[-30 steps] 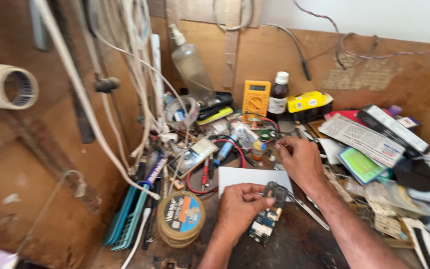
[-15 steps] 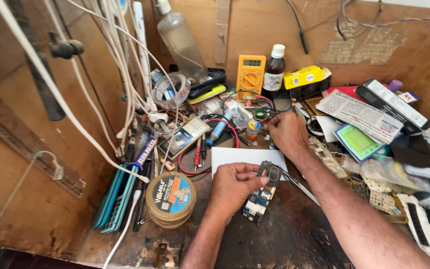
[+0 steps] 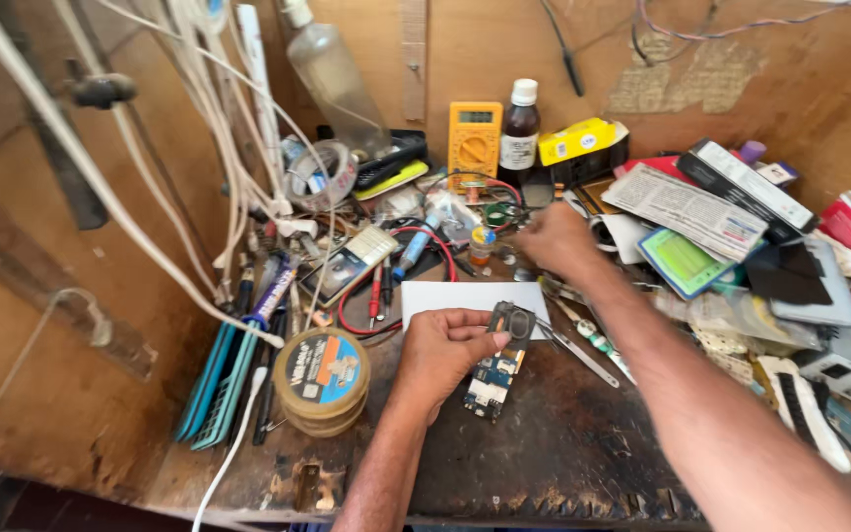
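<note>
- Wooden workbench (image 3: 563, 463), dark and worn at the front edge, fills most of my view, with wood walls on the left and behind and clutter across the back half.
- White cables (image 3: 199, 148) hang down the left wall to the bench.
- My right hand (image 3: 556, 239) reaches away from me into the clutter near the middle of the bench, knuckles up. I cannot tell whether its fingers are closed on anything.
- My left hand (image 3: 440, 350) rests on the bench close to me, fingers curled, thumb and fingertips pinching the circuit board at its upper end.
- White sheet of paper (image 3: 470, 296) lies flat just beyond my left hand, between the two hands.
- Round tape roll (image 3: 322, 379) sits just left of my left hand.
- Yellow meter (image 3: 474, 138) leans against the back wall, with a dark bottle (image 3: 519, 133) just beside it.
- Circuit board (image 3: 496, 369), small and blue, lies tilted on the bench under my left fingertips, well apart from my right hand.
- Metal tweezers (image 3: 578, 350) lie just right of the board.
</note>
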